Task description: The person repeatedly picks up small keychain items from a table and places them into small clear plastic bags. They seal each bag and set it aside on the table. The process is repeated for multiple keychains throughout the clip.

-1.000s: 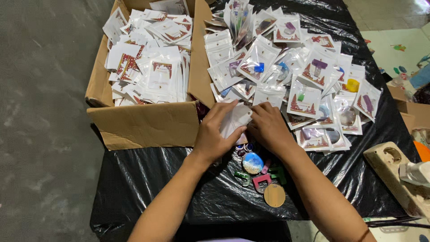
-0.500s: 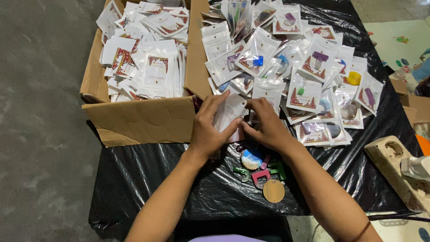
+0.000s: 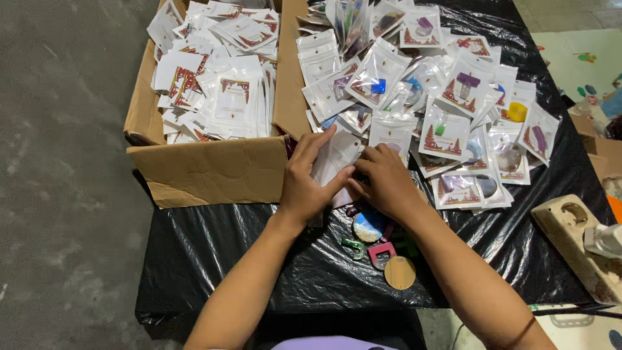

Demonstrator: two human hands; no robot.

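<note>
Both hands meet over one small white plastic pouch (image 3: 337, 159), which I see pinched at the near edge of the black plastic sheet (image 3: 259, 259). My left hand (image 3: 310, 181) grips it from the side, fingers curled closed; my right hand (image 3: 383, 178) nips its other edge (thumb hidden). Loose coloured round and arch-shaped trinkets (image 3: 379, 243) lie just below, and the brown cardboard box of filled pouches (image 3: 207, 172) sits just left.
</note>
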